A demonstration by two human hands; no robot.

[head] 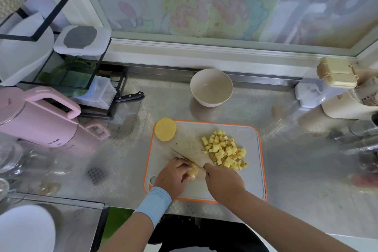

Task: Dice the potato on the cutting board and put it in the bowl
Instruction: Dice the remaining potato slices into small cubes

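**Near edge.** The left grip, with a pale blue cuff at the wrist, has its fingers curled over a small skin-on potato end piece. It pins the piece to the near-left part of the grey plastic cutting board with an orange rim. The right grip is closed round the handle of a thin-bladed kitchen knife; the handle itself is hidden in the hand. The blade runs far-left from the right grip, across the piece and just beside the left fingertips.

**Step in hand (judgement).** Cutting down this end piece.
- The piece is small and rounded, so it is likely to roll. Seat a flat cut face on the board first.
- Tuck the left fingertips back and let the knuckles guide the blade.
- Use short, straight-down strokes.
- Match the cube size to the heap.

**Mid board, right.** A heap of pale yellow potato cubes sits near the right grip.

**Far-left corner of board.** A round yellow potato half, cut face showing, lies over the rim. It is uncut and still to be diced.

**Beyond the board.** A round cream bowl stands on the patterned steel table, apart from the board. No cubes are seen in it, so the transfer is not yet done.
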